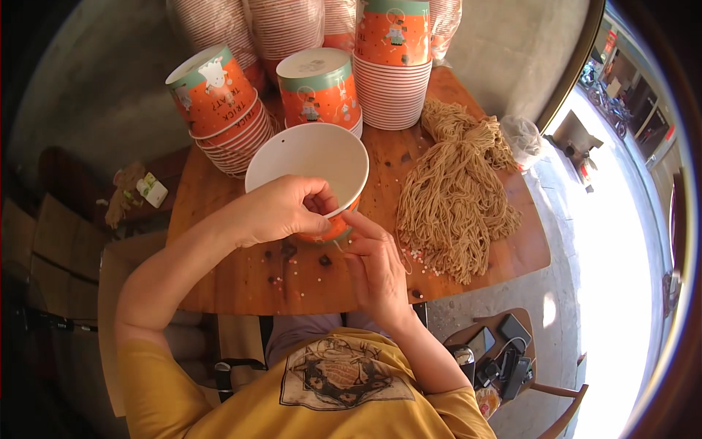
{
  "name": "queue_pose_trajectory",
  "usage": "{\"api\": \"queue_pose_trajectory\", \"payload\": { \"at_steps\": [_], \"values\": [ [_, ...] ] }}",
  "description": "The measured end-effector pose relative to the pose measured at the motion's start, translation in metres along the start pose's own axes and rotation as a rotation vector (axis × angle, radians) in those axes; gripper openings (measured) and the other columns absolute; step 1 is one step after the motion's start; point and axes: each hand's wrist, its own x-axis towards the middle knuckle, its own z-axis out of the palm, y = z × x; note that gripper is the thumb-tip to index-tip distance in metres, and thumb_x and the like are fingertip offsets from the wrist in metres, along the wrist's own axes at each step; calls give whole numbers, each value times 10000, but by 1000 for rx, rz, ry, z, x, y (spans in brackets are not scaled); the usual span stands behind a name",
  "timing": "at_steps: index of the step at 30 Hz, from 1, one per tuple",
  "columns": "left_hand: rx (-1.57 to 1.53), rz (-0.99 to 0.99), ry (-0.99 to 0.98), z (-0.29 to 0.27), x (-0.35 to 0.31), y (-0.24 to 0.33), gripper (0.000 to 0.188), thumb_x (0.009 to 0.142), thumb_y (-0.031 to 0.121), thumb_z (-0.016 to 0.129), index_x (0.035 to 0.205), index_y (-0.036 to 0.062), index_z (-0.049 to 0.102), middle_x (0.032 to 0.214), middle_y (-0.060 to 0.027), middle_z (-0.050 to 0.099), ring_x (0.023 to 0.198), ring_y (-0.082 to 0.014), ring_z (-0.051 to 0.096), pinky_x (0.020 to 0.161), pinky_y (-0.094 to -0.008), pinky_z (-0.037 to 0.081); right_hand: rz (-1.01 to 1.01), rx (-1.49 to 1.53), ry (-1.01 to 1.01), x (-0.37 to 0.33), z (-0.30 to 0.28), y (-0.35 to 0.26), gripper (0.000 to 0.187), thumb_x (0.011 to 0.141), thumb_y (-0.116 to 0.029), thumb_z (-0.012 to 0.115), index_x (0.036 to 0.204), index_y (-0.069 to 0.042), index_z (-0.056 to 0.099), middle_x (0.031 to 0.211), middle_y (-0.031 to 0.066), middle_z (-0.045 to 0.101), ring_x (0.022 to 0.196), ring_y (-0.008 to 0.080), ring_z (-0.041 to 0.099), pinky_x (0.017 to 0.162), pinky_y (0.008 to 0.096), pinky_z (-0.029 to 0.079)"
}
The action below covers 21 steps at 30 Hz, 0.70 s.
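Note:
In front of me a white-lined paper bucket (292, 150) with an orange and green outside stands open end up. A small hole shows near its far left rim. My left hand (281, 212) reaches over the near rim, its fingers curled inside and closed on the wall. At the outside of that rim is my right hand (376, 267), its index fingertip against the edge and its fingers closed around a thin tan cord. A loose strand trails beside this hand; its path at the rim is hidden by my fingers. To the right lies a bundle of tan cords (457, 197).
Nested paper buckets stand upside down at the left (219, 99), middle (318, 91) and right (393, 91), with bagged stacks (285, 29) behind. Small pale beads (413, 256) are scattered on the wooden table (227, 282). A chair (530, 366) at lower right holds phones and cables.

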Motion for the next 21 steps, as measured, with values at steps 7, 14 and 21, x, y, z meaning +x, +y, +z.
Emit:
{"api": "queue_pose_trajectory", "payload": {
  "at_steps": [7,14,21],
  "values": [
    [26,25,19,0,1,-1,201,863,60,693,1043,13,620,947,-13,635,883,-87,586,807,-247,486,84,86,-123,-11,9,14,225,831,26,656,982,-38,502,1264,156,608,1003,348,618,808,414,531],
    [34,-8,11,1,2,3,180,883,44,672,1040,-27,617,935,-45,637,861,-105,601,768,-259,525,20,77,30,-2,4,12,204,845,23,651,977,-36,508,1277,160,605,985,343,619,807,411,528],
    [14,-4,0,-1,1,4,186,882,49,677,1041,-23,613,953,-49,634,870,-104,604,786,-253,521,-19,101,-81,-11,11,6,132,909,6,607,1009,-22,526,1010,154,672,872,256,660,755,362,535]
  ]
}}
